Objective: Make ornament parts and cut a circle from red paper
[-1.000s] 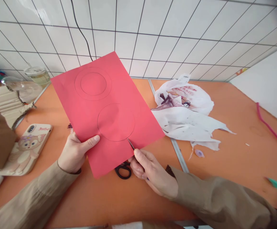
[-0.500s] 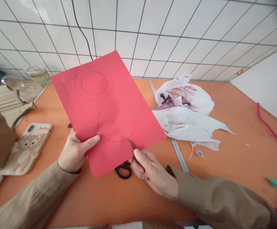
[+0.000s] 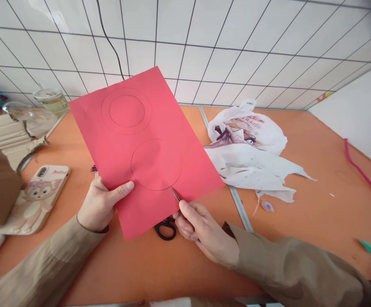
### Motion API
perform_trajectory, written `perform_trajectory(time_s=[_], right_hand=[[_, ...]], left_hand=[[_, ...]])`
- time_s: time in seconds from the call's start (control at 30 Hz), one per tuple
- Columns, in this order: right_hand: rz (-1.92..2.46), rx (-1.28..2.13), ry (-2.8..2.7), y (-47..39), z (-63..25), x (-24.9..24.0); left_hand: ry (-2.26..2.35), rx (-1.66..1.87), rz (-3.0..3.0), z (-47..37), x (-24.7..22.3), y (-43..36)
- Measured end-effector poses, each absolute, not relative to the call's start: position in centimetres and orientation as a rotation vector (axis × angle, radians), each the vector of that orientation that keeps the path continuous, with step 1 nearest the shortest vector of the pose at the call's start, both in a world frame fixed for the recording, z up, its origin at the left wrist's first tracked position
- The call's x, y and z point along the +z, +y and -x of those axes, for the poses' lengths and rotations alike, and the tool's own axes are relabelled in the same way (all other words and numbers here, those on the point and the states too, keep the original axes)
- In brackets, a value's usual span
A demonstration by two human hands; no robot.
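Note:
My left hand (image 3: 100, 202) grips the lower left edge of a red sheet of paper (image 3: 155, 119), thumb on top and fingers behind. The sheet is held tilted above the table. Thin dark lines on it form two circles, one inside the other, near the top and a single circle lower down. My right hand (image 3: 202, 228) is closed around a slim tool with a pointed metal tip (image 3: 175, 194); most of the tool is hidden in the fingers. Its tip meets the lower circle's line. Below the sheet's bottom edge shows the black handle of scissors (image 3: 166, 230), their blades hidden.
On the orange table (image 3: 159, 273), a phone in a cartoon case (image 3: 41, 196) and a torn cardboard box (image 3: 0, 187) lie left. A lidded cup (image 3: 51, 100) stands behind them. To the right are a white plastic bag (image 3: 252, 128), torn white material (image 3: 252, 164) and a pink strip (image 3: 364, 170).
The sheet has shifted very slightly to the right with my hands' hold unchanged. The tool tip stays at the lower circle's line.

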State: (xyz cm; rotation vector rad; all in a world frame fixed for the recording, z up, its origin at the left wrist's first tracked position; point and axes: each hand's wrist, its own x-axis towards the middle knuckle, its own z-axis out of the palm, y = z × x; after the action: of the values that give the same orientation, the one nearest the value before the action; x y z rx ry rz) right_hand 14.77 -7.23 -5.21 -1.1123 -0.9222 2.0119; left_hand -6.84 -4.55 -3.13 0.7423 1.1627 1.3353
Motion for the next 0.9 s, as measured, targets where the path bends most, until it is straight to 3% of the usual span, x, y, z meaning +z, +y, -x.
perform_trajectory(time_s=[0.9], right_hand=[[1.028, 2.055, -0.937, -7.15, -14.83, -5.42]], left_hand=[[1.132, 1.360, -0.813, 6.95, -3.54, -4.43]])
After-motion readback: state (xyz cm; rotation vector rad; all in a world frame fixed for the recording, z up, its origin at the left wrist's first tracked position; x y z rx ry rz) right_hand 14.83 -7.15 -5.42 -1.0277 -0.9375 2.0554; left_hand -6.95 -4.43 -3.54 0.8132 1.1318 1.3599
